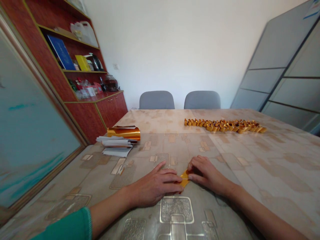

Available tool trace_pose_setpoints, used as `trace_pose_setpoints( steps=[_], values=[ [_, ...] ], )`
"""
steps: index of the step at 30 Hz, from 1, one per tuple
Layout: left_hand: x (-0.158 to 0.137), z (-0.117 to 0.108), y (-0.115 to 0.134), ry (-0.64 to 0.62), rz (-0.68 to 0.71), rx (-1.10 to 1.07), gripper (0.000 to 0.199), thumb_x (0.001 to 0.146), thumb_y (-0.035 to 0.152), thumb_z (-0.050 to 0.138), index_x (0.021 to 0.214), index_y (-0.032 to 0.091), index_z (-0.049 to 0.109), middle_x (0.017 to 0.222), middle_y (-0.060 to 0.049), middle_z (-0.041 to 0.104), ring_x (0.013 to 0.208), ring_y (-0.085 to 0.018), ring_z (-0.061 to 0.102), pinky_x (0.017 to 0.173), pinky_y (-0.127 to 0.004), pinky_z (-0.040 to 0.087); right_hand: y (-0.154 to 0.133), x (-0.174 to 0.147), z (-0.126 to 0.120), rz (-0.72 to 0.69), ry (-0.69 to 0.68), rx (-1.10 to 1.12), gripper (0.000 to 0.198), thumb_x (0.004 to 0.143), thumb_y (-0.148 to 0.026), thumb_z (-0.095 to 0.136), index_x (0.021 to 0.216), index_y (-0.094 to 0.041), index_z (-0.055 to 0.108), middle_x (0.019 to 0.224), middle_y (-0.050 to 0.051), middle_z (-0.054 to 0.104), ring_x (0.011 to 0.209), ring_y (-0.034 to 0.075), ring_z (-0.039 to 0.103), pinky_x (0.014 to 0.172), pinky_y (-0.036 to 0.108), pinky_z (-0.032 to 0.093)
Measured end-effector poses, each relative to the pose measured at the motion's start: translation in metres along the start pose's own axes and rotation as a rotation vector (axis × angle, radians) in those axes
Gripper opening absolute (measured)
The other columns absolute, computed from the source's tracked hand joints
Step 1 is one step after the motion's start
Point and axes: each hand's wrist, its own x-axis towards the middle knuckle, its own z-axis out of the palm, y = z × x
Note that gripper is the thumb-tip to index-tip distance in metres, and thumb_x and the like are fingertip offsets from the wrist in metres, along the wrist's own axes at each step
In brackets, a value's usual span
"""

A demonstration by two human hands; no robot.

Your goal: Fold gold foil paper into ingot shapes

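A small piece of gold foil paper (185, 178) lies on the table between my two hands. My left hand (160, 182) rests palm down, its fingertips pressing the left side of the foil and the index finger raised a little. My right hand (203, 173) pinches the foil's right edge between thumb and curled fingers. Part of the foil is hidden under the fingers. Farther off to the right stand several folded gold foil pieces (225, 126) in rows. At the left lies a curled gold foil sheet (127, 133) beside a stack of white-backed paper (116, 143).
A patterned cover lies over the table (150, 213). Two grey chairs (156, 100) stand at its far edge. Along the left is a red-brown cabinet (112, 108) with bottles and a kettle on its shelves. Grey panelled doors (268, 63) stand at the right.
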Motion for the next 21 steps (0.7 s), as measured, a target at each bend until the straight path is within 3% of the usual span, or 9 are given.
trace_pose_setpoints(
  steps=[4, 13, 16, 18, 21],
  values=[
    [0.001, -0.002, 0.002, 0.023, 0.015, 0.002, 0.032, 0.104, 0.019, 0.043, 0.13, 0.028, 0.059, 0.139, -0.004, 0.061, 0.134, -0.021, 0.051, 0.123, -0.051, 0.004, -0.004, -0.004, 0.004, 0.066, 0.048, -0.034, 0.013, 0.087, -0.022, 0.07, 0.086, -0.02, 0.057, 0.092, 0.003, 0.061, 0.092, 0.022, 0.053, 0.085, 0.036, 0.037],
    [0.0, 0.0, 0.001, 0.058, 0.031, 0.051, 0.03, 0.104, 0.02, 0.045, 0.127, 0.029, 0.062, 0.137, -0.003, 0.063, 0.133, -0.022, 0.051, 0.122, -0.054, 0.004, 0.01, -0.001, -0.002, 0.018, 0.0, 0.041, 0.01, 0.086, -0.022, 0.072, 0.09, -0.021, 0.062, 0.095, 0.002, 0.063, 0.095, 0.022, 0.054, 0.084, 0.034, 0.038],
    [-0.001, 0.0, 0.0, 0.069, 0.046, 0.061, 0.031, 0.103, 0.019, 0.046, 0.128, 0.03, 0.061, 0.137, -0.002, 0.063, 0.134, -0.023, 0.049, 0.122, -0.054, 0.004, 0.011, -0.003, -0.003, -0.007, 0.014, 0.088, 0.008, 0.095, -0.027, 0.062, 0.09, -0.021, 0.063, 0.092, 0.002, 0.064, 0.091, 0.021, 0.055, 0.084, 0.035, 0.039],
    [-0.002, -0.001, -0.001, 0.069, 0.06, 0.08, 0.031, 0.103, 0.02, 0.046, 0.127, 0.03, 0.062, 0.138, -0.003, 0.062, 0.136, -0.023, 0.047, 0.122, -0.054, 0.003, 0.012, -0.004, -0.003, -0.022, 0.019, 0.103, 0.019, 0.102, -0.029, 0.051, 0.091, -0.022, 0.064, 0.092, 0.003, 0.065, 0.09, 0.021, 0.056, 0.085, 0.036, 0.039],
    [-0.002, -0.002, -0.004, 0.085, 0.058, 0.121, 0.027, 0.105, 0.024, 0.045, 0.123, 0.03, 0.064, 0.138, -0.003, 0.062, 0.136, -0.023, 0.047, 0.121, -0.055, 0.0, 0.014, -0.005, -0.004, -0.022, 0.023, 0.06, 0.018, 0.102, -0.029, 0.052, 0.093, -0.023, 0.066, 0.094, 0.004, 0.067, 0.094, 0.022, 0.056, 0.087, 0.037, 0.039]
  ],
)
